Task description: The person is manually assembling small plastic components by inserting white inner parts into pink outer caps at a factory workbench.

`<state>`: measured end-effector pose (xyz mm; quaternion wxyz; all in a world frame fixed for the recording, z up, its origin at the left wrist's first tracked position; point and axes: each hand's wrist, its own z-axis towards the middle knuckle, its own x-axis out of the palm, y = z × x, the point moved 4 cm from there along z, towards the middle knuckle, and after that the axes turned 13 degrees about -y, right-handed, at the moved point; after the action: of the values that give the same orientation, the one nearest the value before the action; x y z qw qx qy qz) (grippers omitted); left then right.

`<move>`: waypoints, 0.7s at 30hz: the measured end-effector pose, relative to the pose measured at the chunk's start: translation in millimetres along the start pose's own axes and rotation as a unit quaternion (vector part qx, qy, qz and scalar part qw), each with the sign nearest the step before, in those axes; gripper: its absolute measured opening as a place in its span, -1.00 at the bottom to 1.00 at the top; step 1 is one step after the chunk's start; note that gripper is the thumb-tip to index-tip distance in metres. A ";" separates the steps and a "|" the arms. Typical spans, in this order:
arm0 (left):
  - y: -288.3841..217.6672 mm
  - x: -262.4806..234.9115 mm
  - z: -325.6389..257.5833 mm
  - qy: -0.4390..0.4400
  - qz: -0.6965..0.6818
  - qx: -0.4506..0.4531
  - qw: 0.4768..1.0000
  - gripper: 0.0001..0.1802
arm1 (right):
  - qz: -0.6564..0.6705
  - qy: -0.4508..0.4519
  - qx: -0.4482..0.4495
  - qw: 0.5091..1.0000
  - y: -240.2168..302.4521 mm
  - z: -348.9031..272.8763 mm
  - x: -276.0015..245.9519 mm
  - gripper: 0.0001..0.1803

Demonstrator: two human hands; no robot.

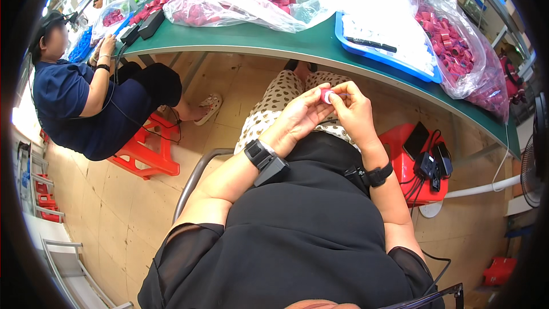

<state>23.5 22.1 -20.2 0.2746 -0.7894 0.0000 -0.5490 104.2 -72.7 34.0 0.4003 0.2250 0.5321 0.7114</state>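
Above my lap, both hands meet at a small dark-pink cap-like piece (326,95) with a white part showing in it. My left hand (300,115) has its palm turned up, the thumb and fingers closed on the piece's left side. From the right, my right hand (355,115) pinches at the white part with thumb and forefinger. The bench stands just beyond the hands, with a blue tray (389,64) of small white parts nearest to them. Across the tray's white parts lies a black pen (372,44).
Clear bags of dark-pink pieces, one at the back (197,8) and one at the right (449,46), rest on the green bench (240,39). A red stool (400,163) with black devices and cables stands at my right. Another person (86,86) sits working at the left.
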 end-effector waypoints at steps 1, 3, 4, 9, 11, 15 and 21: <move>0.3 -0.7 0.1 0.000 0.000 0.000 1.000 -0.65 | -0.049 -0.015 -0.036 0.998 0.0 -0.3 -0.5 -0.86; 2.1 -2.4 0.2 0.000 -0.005 -0.017 1.000 -0.68 | -0.097 -0.029 -0.072 0.992 2.2 -1.6 -0.9 -0.86; 2.1 -1.9 -0.1 0.000 -0.006 -0.016 1.000 -0.68 | -0.122 -0.037 -0.089 0.988 6.1 -2.7 -0.9 -0.85; 4.6 -3.4 2.8 0.009 -0.028 -0.038 0.999 -0.72 | -0.172 -0.058 -0.129 0.975 11.8 -4.5 -1.4 -0.85; 4.8 -5.5 4.5 0.006 -0.037 -0.045 0.998 -0.72 | -0.150 -0.048 -0.093 0.983 5.0 -2.8 -2.3 -0.84; 3.9 -3.7 2.3 -0.008 -0.034 -0.042 0.999 -0.72 | -0.119 -0.021 -0.035 0.992 -2.3 0.7 -2.5 -0.82; 3.8 -4.2 1.6 0.003 -0.041 -0.048 0.998 -0.73 | -0.092 0.001 0.001 0.996 -8.1 1.8 -1.7 -0.78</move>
<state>24.4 20.8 -25.8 0.2140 -0.7992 -0.0048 -0.5616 109.2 -72.1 27.2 0.4634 0.1751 0.5513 0.6713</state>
